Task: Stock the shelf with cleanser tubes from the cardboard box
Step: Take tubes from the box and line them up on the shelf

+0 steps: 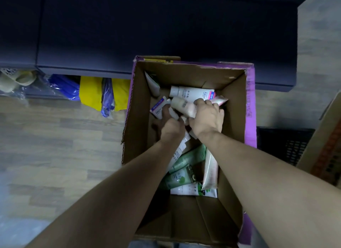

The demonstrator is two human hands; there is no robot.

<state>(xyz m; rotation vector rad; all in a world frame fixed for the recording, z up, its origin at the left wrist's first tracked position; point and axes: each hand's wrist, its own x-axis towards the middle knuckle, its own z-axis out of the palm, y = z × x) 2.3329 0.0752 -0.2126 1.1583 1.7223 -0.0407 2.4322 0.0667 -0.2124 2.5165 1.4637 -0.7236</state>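
Cardboard box (pixel 140 103) open on floor, tubes loose inside; right hand (pixel 207 118) curled round pink tube (pixel 186 108), left hand (pixel 172 129) buried among others (grip unclear). Risk: slick tubes slipping, spilling.

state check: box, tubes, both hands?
cardboard box: open, on the floor, partly filled.
pale pink tube: gripped by the right hand.
left hand: down among the tubes, grip hidden.
green tubes: lying loose in the box.

yellow and blue plastic-wrapped packs (pixel 103 94) and beige slippers (pixel 16 80) way left of the hands, black plastic crate (pixel 284 144) off right
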